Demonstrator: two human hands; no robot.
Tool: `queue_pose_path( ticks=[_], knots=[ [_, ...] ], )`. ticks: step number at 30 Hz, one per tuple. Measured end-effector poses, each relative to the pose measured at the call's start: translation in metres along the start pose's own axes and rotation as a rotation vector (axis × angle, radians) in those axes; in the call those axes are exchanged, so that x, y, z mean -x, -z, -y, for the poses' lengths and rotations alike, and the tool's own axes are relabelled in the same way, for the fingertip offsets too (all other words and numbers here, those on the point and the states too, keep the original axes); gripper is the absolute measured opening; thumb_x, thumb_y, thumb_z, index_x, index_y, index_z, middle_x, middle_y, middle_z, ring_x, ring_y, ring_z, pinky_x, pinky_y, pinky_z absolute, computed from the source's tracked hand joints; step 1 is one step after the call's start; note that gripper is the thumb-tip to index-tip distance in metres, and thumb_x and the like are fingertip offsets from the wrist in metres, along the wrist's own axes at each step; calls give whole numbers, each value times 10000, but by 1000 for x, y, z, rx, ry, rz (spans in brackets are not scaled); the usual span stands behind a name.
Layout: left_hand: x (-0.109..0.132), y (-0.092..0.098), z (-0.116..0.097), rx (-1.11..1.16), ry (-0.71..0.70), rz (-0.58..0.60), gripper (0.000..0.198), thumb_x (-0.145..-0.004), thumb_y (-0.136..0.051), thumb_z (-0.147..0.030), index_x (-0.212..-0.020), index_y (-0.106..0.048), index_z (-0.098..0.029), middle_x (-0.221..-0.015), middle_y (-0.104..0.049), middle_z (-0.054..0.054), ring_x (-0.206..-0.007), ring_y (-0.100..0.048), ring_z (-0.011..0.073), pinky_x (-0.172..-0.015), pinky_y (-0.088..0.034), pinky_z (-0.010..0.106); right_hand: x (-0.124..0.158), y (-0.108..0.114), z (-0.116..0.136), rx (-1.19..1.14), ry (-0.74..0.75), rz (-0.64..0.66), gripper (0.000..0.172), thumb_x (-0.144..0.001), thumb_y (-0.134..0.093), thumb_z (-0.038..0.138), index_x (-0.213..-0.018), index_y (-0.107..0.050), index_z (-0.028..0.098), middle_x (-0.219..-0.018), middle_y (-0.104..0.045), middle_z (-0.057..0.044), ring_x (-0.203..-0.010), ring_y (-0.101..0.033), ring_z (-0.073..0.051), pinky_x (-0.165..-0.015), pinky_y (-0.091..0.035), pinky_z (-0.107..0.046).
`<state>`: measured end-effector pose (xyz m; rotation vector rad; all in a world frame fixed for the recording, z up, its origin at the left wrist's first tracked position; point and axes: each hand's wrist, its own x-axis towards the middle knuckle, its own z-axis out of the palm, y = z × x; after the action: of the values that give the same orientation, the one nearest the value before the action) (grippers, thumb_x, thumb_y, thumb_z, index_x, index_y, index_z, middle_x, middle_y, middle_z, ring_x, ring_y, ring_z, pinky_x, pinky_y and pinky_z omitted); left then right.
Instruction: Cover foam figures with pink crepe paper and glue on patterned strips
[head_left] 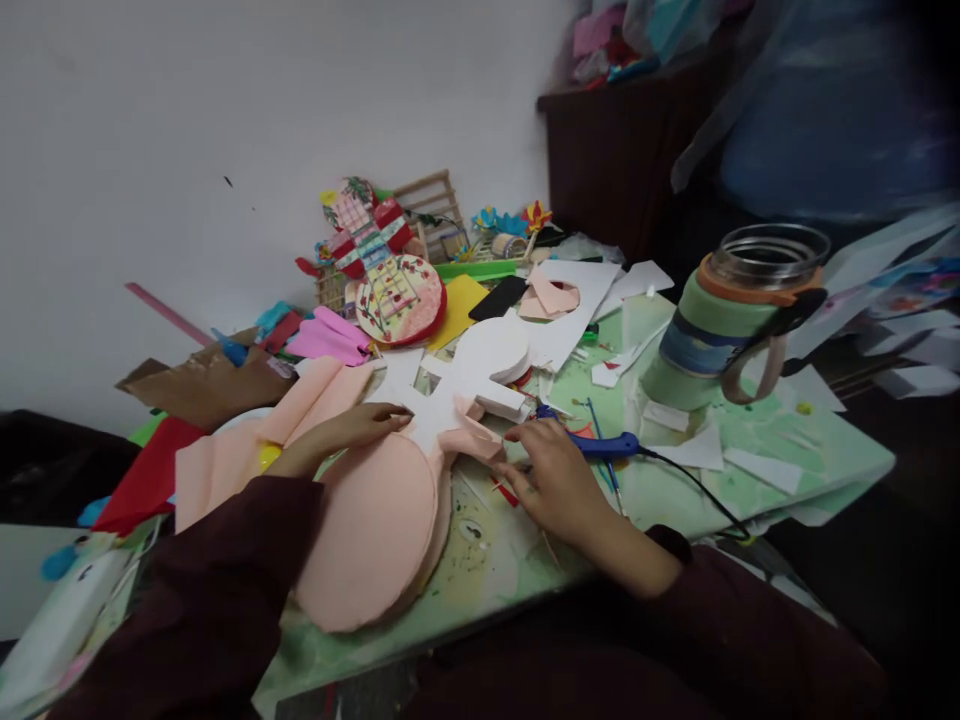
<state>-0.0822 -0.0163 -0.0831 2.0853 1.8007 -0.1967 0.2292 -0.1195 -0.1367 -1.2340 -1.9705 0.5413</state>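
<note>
A white board cut-out [465, 385] with a rounded head and side arms lies on the table, its large round end [367, 530] covered in peach paper. My left hand [367, 428] rests flat on the cut-out just above that round part, fingers stretched out. From the covered part a loose peach paper strip [472, 440] runs along the cut-out's side edge. My right hand [551, 475] pinches the strip's free end between thumb and fingers. Just beyond the right hand lies a blue glue gun [611, 445] with a black cord, partly hidden by the fingers.
A green bottle [697, 330] with an orange rim stands at the right. White scraps [697, 447] litter the green table [517, 590]. A finished painted figure [397, 300] leans at the back. Peach sheets [217, 470] and red paper [154, 480] lie at the left.
</note>
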Motion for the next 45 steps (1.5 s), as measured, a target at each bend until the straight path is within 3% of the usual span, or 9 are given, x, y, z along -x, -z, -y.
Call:
queue_pose_path(
  ticks=[2, 4, 7, 10, 14, 19, 24, 30, 45],
  knots=[
    [7, 5, -7, -113, 29, -47, 657, -809, -422, -645, -1166, -658, -147, -1174, -682, 144, -1052, -621, 316, -916, -473, 381, -4, -5, 1, -12, -32, 60, 281, -841, -644, 241, -1089, -594, 118, -1089, -624, -127, -1048, -502, -280, -920, -436, -428],
    [15, 7, -21, -200, 27, -187, 585, -865, -401, -569, -1155, -645, -122, -1065, -700, 164, -942, -640, 310, -844, -482, 405, -8, -10, 2, -29, -44, 90, 354, -841, -645, 245, -1161, -576, 112, -1141, -618, -135, -1081, -494, -285, -943, -435, -442],
    [27, 4, -49, -56, -270, -314, 475, -881, -477, -546, -1129, -636, -173, -1069, -686, 116, -960, -620, 258, -844, -471, 357, -14, -14, 0, -62, -4, 71, 513, -831, -651, 212, -1312, -496, 125, -1238, -593, -136, -1137, -477, -282, -979, -423, -450],
    [29, -4, -69, 125, -468, -146, 394, -849, -581, -524, -1057, -643, -195, -1026, -680, 77, -933, -615, 217, -820, -475, 316, -18, -14, -3, -76, 52, 54, 562, -841, -620, 159, -1377, -455, 188, -1258, -582, -116, -1149, -471, -263, -981, -427, -449],
    [21, -12, -73, 211, -557, -23, 381, -763, -712, -482, -996, -633, -192, -980, -655, 52, -906, -597, 199, -788, -465, 295, -23, -14, -4, -77, 109, 38, 475, -837, -602, 122, -1298, -546, 224, -1214, -584, -100, -1121, -467, -251, -959, -446, -442],
    [13, -17, -66, 267, -583, -13, 236, -828, -663, -414, -892, -643, -189, -956, -626, 47, -895, -582, 181, -777, -444, 283, -29, -17, -3, -58, 156, 47, 353, -815, -621, 135, -1164, -633, 189, -1212, -562, -112, -1126, -458, -262, -969, -443, -450],
    [7, -21, -62, 370, -597, 2, 191, -882, -600, -362, -854, -672, -187, -936, -638, 44, -876, -591, 164, -778, -439, 276, -37, -22, -1, -18, 215, 26, 460, -819, -624, 143, -1270, -564, 204, -1252, -517, -132, -1155, -453, -265, -951, -448, -456],
    [-4, -19, -67, 302, -621, -7, 264, -903, -544, -378, -764, -636, -175, -763, -615, 18, -749, -557, 148, -709, -400, 275, -41, -26, -1, -31, 152, 80, 106, -863, -582, 206, -956, -627, 183, -1124, -570, -110, -1063, -515, -240, -899, -466, -407],
    [-10, -27, -75, 334, -481, -83, 234, -793, -619, -368, -675, -601, -166, -701, -577, 9, -657, -515, 138, -622, -370, 268, -36, -36, -8, -59, -10, -58, 175, -855, -463, 171, -990, -575, 174, -940, -671, -95, -853, -607, -212, -744, -467, -329]
  ],
)
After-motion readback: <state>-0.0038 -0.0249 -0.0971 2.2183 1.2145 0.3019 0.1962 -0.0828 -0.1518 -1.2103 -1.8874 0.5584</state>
